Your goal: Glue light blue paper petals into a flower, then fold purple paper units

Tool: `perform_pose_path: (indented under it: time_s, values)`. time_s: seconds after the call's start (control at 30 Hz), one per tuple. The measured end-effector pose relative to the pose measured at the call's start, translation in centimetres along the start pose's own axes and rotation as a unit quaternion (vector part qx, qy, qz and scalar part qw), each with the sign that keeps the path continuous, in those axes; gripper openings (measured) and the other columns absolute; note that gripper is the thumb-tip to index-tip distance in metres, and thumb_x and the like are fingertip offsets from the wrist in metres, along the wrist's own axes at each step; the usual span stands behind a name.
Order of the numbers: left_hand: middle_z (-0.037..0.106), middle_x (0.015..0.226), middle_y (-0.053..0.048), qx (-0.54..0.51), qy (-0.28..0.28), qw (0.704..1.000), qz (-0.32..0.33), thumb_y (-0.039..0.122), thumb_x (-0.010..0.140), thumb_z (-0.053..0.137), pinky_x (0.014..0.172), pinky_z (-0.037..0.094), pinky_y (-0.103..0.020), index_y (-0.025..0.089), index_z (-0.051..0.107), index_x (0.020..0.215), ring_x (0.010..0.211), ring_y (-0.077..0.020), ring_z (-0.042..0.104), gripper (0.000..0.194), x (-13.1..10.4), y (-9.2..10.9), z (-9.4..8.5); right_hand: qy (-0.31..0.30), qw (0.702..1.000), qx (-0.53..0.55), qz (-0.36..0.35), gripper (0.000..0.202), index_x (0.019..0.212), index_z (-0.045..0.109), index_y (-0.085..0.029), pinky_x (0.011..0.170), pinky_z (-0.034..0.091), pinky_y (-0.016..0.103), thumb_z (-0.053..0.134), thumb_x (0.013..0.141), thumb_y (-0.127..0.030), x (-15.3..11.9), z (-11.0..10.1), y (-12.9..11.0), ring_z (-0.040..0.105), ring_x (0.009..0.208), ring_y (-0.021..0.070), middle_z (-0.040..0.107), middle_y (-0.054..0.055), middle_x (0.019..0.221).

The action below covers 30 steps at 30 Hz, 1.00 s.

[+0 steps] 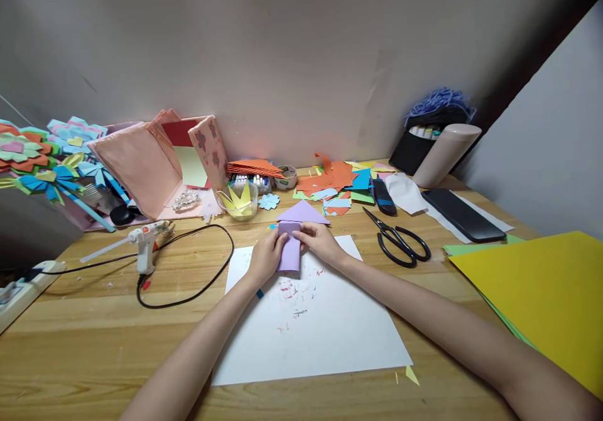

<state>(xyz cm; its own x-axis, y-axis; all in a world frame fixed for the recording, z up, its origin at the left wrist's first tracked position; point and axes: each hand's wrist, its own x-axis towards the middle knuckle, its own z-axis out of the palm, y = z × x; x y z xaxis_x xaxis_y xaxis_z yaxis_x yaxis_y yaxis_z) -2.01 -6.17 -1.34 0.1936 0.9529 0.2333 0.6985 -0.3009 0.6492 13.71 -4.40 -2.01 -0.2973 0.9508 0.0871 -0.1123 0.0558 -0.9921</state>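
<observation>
folded purple paper (290, 254) — partly behind left hand (265, 254)

Single head-worn view — looks forward and down across worktop (108, 358) to wall (282, 63) behind. Wearer's forearms (424, 298) enter from below; hands (264, 255) near mid-frame, fairly close. Field wide — worktop fills lower half, wall the upper.

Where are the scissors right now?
In the head view, the scissors lie on the table, to the right of the right hand, between the white sheet and the black slab.
</observation>
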Motion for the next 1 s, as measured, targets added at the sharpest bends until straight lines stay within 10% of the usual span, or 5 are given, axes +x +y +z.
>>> perform_pose_path:
  time_s: [1.0]
  values:
    - [0.059,0.074,-0.004,0.005,-0.022,1.000,0.012,0.034,0.089,0.034,0.060,0.035,-0.027,0.019,0.049,0.078,0.068,-0.0184,0.054,0.023,-0.20,0.00,0.21,0.041,0.999,-0.021,0.005,0.033,0.075,0.056,-0.016,0.040,0.042,0.019,0.062,0.069,-0.047,0.01,-0.29,0.05,0.052,0.040,0.0098,0.055,-0.003,0.048]
